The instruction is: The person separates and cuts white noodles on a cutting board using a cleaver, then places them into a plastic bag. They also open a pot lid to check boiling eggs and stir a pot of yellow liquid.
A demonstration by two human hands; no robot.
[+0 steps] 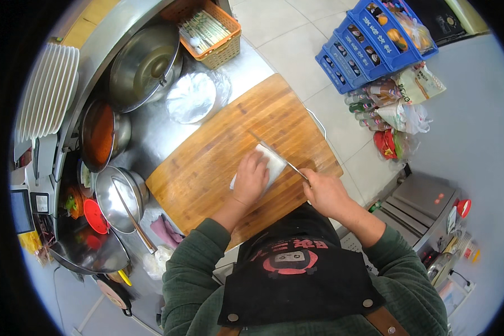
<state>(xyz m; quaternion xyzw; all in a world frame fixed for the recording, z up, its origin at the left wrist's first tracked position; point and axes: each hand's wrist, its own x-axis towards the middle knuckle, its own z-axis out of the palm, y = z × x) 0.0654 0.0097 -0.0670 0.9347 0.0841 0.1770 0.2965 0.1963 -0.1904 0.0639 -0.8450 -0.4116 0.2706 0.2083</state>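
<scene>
On a large wooden cutting board (210,155) lies a white block (277,166), possibly tofu, though its kind is not certain. My left hand (252,174) rests on its left part with the fingers bent over it. My right hand (325,191) grips the handle of a knife (294,169), whose blade runs up and to the left along the block's upper right end. The blade is seen nearly edge-on and is slightly blurred. Whether it touches the block or cuts into it, I cannot tell.
Left of the board stand a large steel pot (145,69), a pot of red liquid (101,136), a steel bowl (117,197) with a long utensil, and a plastic-covered round container (193,96). An orange basket (218,46) stands beyond. Blue crates (369,46) are stacked at the upper right.
</scene>
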